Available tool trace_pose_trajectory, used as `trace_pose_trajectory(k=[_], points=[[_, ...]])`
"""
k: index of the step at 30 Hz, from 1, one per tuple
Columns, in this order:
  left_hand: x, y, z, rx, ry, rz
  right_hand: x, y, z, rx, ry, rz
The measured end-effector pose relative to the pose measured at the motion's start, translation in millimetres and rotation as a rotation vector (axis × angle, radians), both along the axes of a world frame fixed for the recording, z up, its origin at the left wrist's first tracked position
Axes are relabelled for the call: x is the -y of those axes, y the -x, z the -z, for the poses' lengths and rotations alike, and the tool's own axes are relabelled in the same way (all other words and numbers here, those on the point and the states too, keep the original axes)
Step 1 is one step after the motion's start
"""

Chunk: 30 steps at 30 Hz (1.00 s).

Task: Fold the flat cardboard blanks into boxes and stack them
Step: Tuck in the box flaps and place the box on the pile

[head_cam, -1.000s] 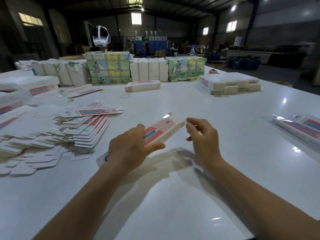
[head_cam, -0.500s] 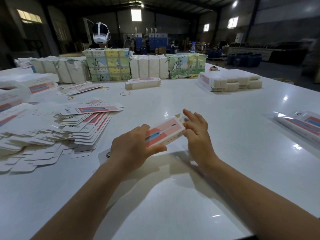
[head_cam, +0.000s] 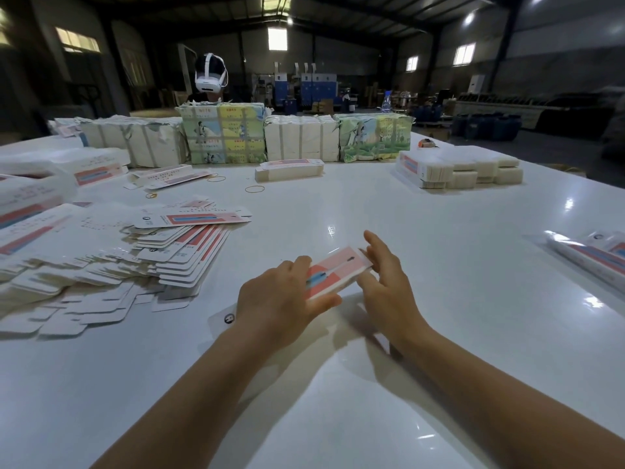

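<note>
Here, left grip [head_cam: 275, 301] holds the box [head_cam: 340, 270]; right grip [head_cam: 389, 292] touches its end.

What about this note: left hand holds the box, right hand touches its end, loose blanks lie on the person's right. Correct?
Not quite. The head view shows the blanks on the person's left, not right. The rest stands: the left hand holds the box and the right hand touches its end.
</note>
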State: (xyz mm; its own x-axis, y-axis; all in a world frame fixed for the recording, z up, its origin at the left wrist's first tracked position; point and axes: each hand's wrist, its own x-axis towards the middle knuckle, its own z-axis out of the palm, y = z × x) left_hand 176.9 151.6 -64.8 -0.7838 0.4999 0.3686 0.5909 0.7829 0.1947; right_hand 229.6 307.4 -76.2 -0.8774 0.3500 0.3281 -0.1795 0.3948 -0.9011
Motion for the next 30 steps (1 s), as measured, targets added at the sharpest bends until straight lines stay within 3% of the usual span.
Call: trace_pose_trajectory(k=[6,10,13,18,21,23,27,30], points=[[-4.2,0.3,0.8,-0.028,0.017,0.036,-13.4,-0.1,-12.3,-0.006,0.095,0.092],[-1.9,0.0,3.2,-0.021,0.035,0.045,-17.4,3.9,-16.9,0.137,0.766,-0.154],[-3.3,0.5,6.3,-0.038,0.074,0.037,-14.9,1.8,-15.0,0.117,0.634,-0.140],[-8.7,1.6,8.9,-0.092,0.106,0.017,-7.5,-4.9,-6.4,0.024,-0.043,0.033],[-8.3,-1.0,7.9,-0.104,0.101,0.016,-6.5,-5.6,-3.2,-0.024,-0.242,0.046],[-6.3,-3.7,4.5,-0.121,0.098,0.012,-7.0,-5.1,-4.1,-0.061,-0.156,0.025],[-3.4,-5.9,1.4,-0.204,0.135,0.006,-11.7,-2.1,-13.7,-0.003,0.321,-0.060],[-2.5,-4.7,2.8,-0.267,0.142,0.006,-16.8,-2.6,-16.8,0.053,0.452,-0.123]])
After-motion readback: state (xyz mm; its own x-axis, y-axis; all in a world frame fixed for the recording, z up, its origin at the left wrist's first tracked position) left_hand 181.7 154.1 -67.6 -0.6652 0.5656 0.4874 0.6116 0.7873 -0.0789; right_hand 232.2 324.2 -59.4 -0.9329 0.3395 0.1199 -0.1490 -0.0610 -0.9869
